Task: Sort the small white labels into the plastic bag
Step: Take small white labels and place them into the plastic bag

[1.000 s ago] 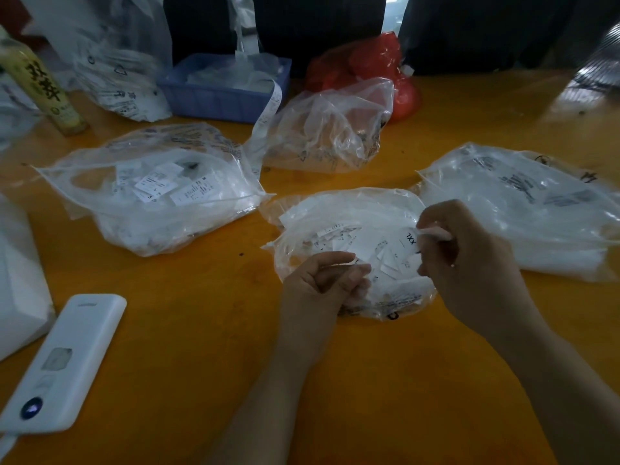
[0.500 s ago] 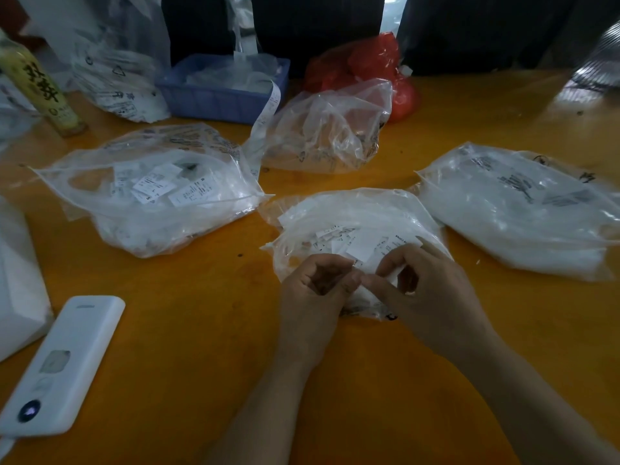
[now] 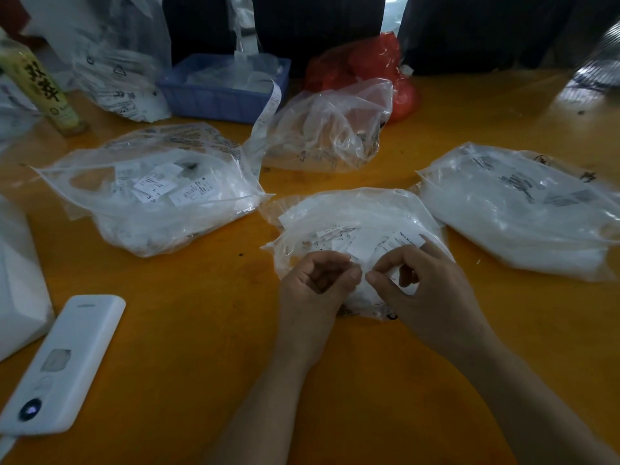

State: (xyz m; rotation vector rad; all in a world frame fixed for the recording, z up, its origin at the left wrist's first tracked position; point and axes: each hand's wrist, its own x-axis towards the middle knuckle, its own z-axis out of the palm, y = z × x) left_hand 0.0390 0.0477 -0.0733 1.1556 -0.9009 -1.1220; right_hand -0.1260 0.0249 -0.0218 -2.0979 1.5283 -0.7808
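Head view: on the orange table, a white rectangular handheld device lay at lower left, a blue plastic basket and a red plastic bag at the top. A clear plastic bag of small white labels lay at centre, directly beyond both hands. The left hand had curled fingers pinching a small white label at the bag's near edge; the right hand pinched beside it, fingertips almost touching. Compared with 0.5 s earlier, both hands were similarly placed.
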